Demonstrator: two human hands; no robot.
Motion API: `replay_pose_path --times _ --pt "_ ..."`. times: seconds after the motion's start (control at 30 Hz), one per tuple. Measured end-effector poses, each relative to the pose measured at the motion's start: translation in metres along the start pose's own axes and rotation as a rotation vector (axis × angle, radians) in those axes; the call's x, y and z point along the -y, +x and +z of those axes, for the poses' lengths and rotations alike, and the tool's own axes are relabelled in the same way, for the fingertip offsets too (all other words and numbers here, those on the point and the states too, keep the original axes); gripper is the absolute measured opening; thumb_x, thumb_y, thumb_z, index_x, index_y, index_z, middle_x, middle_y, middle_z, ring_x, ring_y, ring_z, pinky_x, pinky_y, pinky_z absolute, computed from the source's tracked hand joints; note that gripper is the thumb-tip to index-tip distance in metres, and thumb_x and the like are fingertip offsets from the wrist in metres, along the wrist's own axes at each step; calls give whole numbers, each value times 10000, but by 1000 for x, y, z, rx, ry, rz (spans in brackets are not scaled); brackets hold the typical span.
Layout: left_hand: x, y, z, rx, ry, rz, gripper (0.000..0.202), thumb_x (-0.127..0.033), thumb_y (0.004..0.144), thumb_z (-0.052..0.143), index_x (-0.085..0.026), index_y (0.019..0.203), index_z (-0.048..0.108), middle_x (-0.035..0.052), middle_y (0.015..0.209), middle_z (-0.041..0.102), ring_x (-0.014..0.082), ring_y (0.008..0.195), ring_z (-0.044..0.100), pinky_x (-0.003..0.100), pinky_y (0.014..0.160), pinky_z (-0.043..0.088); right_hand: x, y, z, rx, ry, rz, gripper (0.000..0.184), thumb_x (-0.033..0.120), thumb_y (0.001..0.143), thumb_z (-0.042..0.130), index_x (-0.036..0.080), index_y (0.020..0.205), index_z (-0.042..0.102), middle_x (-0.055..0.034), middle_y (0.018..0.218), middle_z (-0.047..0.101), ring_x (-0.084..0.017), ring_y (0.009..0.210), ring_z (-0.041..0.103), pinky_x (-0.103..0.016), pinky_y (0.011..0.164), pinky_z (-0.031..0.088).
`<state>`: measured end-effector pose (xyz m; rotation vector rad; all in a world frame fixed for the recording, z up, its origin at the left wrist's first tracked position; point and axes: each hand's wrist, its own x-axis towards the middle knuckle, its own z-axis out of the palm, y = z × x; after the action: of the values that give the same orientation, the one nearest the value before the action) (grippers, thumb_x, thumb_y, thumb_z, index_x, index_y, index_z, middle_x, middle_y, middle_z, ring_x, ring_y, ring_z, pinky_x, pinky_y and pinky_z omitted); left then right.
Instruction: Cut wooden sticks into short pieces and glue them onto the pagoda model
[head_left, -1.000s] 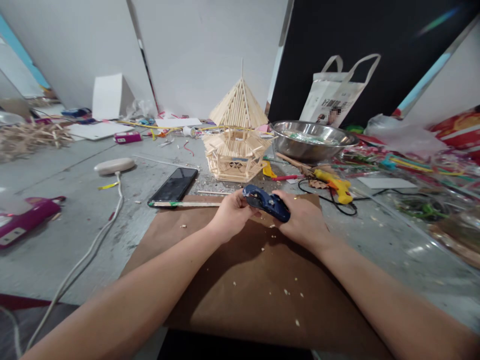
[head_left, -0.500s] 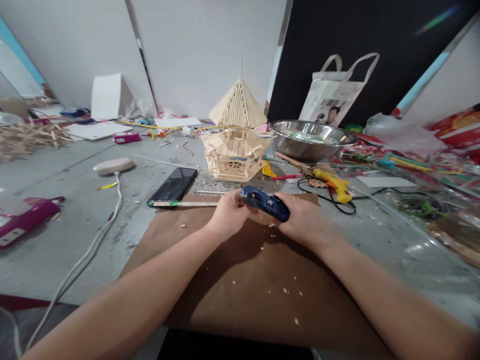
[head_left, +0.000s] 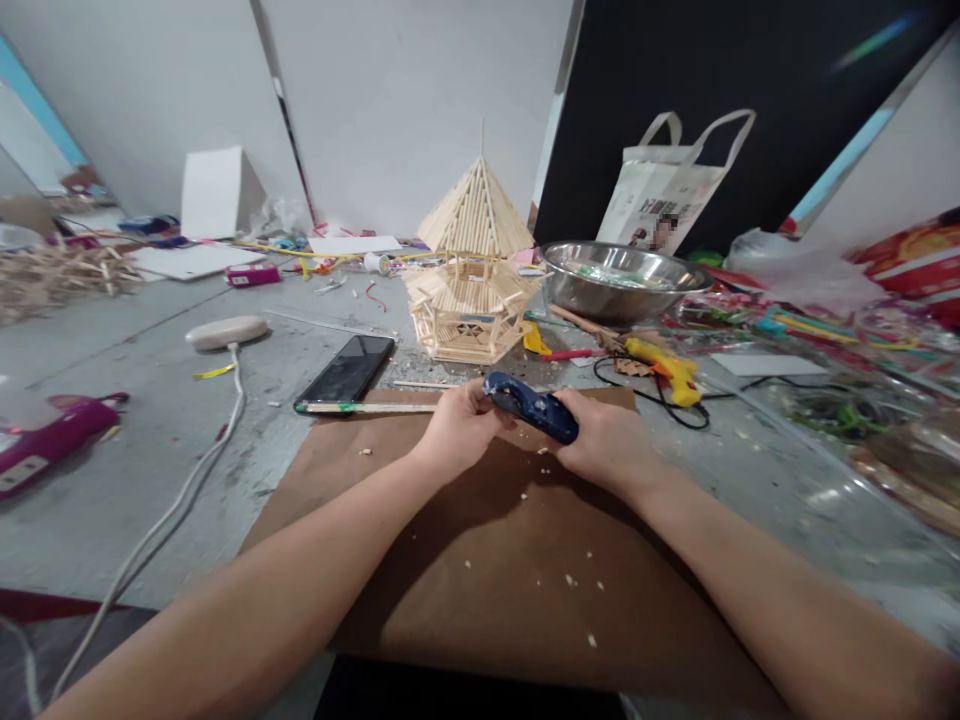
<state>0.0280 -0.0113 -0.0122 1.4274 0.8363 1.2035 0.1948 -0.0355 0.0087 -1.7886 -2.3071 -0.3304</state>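
Observation:
In front of the wooden model, my right hand (head_left: 607,440) is wrapped round a dark blue hand tool (head_left: 529,405) with a rounded body and small metal screws. Its working end points left, and its exact kind is unclear. My left hand (head_left: 461,430) has its fingers pinched together at that left end; what they hold is hidden. A pale thin strip (head_left: 382,408) runs along the mat's far edge and disappears behind my left hand. Both hands hover over a brown mat (head_left: 480,590) sprinkled with small pale chips. The pavilion-like model (head_left: 472,290) of light sticks stands just beyond.
A black phone (head_left: 349,370) lies left of the model. To the right are a metal bowl (head_left: 622,300), a yellow glue gun (head_left: 671,375) with a black cord, and plastic-wrapped clutter. A white charger (head_left: 225,332) and a purple power strip (head_left: 52,440) are at left.
Both hands and the blue tool stay almost in place; the tool's right end has shifted very slightly. Nothing else has visibly moved.

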Motion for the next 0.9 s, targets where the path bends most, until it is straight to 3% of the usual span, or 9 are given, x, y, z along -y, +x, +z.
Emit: replay_pose_path --times 0.4,0.67,0.9 --pt "-5 1 4 -11 -73 -82 79 -92 572 552 -126 643 558 -26 587 588 74 539 529 223 586 470 1 3 0 30 -50 45 227 290 644 461 217 843 542 -36 681 653 -209 634 606 -263 491 309" --pt "-5 1 3 -3 -74 -101 68 -101 580 558 -120 645 563 -15 608 597 76 545 533 229 585 466 3 2 1 30 -60 68 244 310 661 451 230 868 553 -39 652 652 -207 598 598 -268 482 294" --pt "-10 0 3 -55 -95 -201 111 -126 620 570 -135 615 459 -22 544 572 96 567 577 241 591 453 -7 7 4 17 -42 178 288 325 638 489 224 905 531 -42 710 649 -211 649 593 -267 516 323"
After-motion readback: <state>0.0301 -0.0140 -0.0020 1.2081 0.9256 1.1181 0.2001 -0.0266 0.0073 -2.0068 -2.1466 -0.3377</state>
